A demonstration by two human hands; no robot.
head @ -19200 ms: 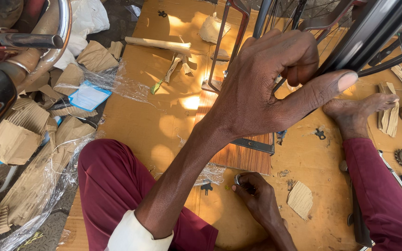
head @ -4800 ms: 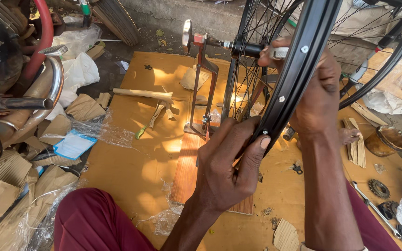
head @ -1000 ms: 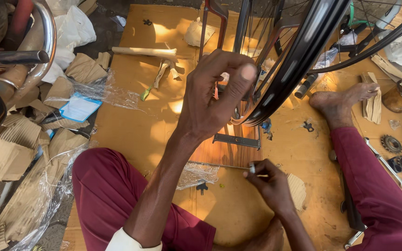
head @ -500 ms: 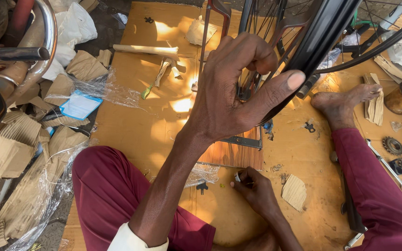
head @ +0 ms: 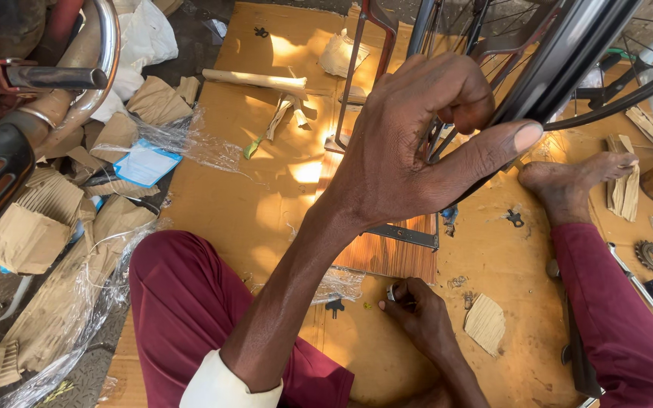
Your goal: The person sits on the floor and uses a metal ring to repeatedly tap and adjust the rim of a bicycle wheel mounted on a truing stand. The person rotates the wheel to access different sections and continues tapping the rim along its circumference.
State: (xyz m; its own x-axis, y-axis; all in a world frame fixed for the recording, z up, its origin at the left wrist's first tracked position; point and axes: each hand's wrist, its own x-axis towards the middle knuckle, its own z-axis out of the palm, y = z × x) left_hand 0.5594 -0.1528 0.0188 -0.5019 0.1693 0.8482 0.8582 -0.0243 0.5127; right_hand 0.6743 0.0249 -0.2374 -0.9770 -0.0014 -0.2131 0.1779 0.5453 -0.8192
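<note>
Up top, we see the left hand raised w/ fingers curled round the black bicycle wheel rim, thumb stretched along its underside, so it's clamped on the rim; thin spokes run just behind the knuckles. Lower down, the right hand rests on the floor w/ fingertips pinched together on a small metal nut-like part; we can't tell exactly what it is. Just above that hand lies a wood-grain board w/ a dark metal stand rising off it beside the wheel. Both maroon trouser legs spread either side, a bare foot flat on the ground to the right. Everything sits on brown cardboard sheeting w/ patches of sunlight. Further out: a wooden-handled hammer near the top, a small sprocket & a wrench at right. At left, crumpled cardboard scraps, clear plastic wrap, & a chrome handlebar.
</note>
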